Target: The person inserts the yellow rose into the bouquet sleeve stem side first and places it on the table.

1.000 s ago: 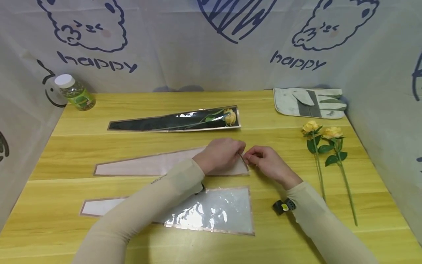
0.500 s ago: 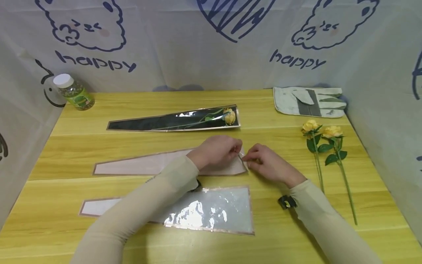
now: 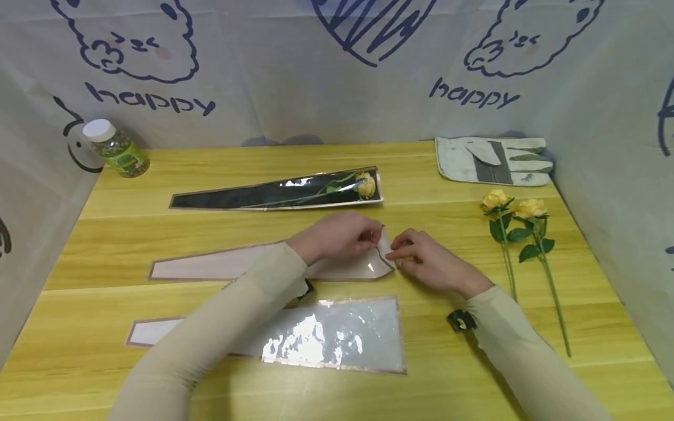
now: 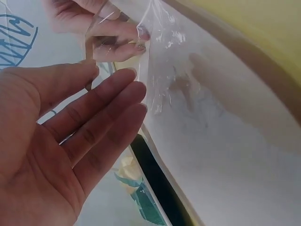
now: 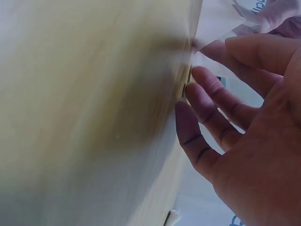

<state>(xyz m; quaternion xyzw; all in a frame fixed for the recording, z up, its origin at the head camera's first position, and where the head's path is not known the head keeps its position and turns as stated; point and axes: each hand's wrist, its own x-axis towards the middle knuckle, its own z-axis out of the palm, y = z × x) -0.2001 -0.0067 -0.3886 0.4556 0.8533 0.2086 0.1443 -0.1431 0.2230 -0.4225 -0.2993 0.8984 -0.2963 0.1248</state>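
Observation:
On the table lies a pale pink tapered flower sleeve [image 3: 210, 264] with a brown border, its wide end lifted and gaping. My left hand [image 3: 339, 234] pinches the clear film at that mouth between thumb and index finger; its other fingers extend loosely in the left wrist view. Facing it from the right, my right hand [image 3: 434, 262] has its fingers at the sleeve's mouth. In the right wrist view the index finger reaches the film [image 5: 218, 16], while the thumb stands apart and the remaining fingers bend slightly near the tabletop. Whether the index finger is inside the sleeve is hard to tell.
Behind is a black sleeve [image 3: 231, 197] containing a yellow rose [image 3: 365, 186]. A whitish-grey sleeve [image 3: 363, 336] lies in front, partly under the left forearm. Two loose yellow roses [image 3: 495, 200] are at right, below a work glove [image 3: 458, 161]. A white-lidded jar [image 3: 126, 159] stands back left.
My left hand has drawn the film slightly left and up, so the sleeve's mouth gapes wider. The right hand has shifted its fingers from the edge toward the opening.

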